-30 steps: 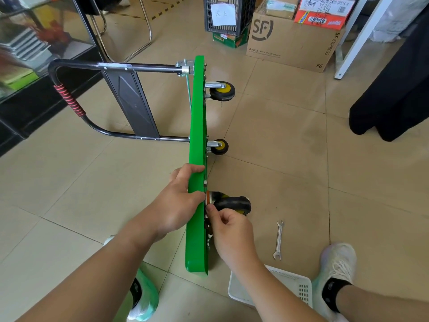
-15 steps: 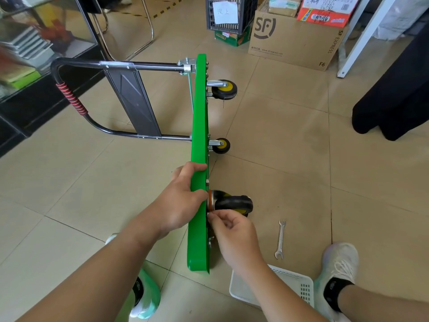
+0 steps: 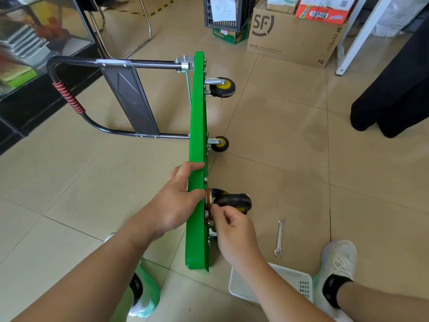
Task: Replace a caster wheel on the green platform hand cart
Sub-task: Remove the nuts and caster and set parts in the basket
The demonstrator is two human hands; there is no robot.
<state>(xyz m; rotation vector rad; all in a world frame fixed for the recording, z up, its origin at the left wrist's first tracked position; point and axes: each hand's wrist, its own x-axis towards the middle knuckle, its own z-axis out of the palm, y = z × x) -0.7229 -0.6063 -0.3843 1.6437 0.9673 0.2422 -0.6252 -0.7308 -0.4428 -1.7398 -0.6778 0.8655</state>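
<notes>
- The green platform cart (image 3: 197, 126) stands on its long edge on the tiled floor (image 3: 290, 140), seen edge-on, running from near centre to far centre.
- Its black handle (image 3: 69, 101) lies out to the left; the wheels point right.
- The left hand (image 3: 176, 201) grips the platform's upper edge, with its fingers (image 3: 192, 166) curled over the top and the thumb pressed on the nearer side.
- The caster wheel (image 3: 234, 202) nearest the person juts right from the underside, black with a yellow hub.
- The right hand (image 3: 234, 233) is at that caster's base, fingertips (image 3: 217, 209) pinched together against its mount; I cannot tell whether a small fastener is between them.
- Two more casters (image 3: 222, 87) (image 3: 220, 144) sit farther along.
- A wrench (image 3: 279, 237) lies on the floor just right of the right hand, apart from it.
- A white basket (image 3: 294, 284) sits near, under the right forearm.
- A cardboard box (image 3: 292, 40) stands at the far right.
</notes>
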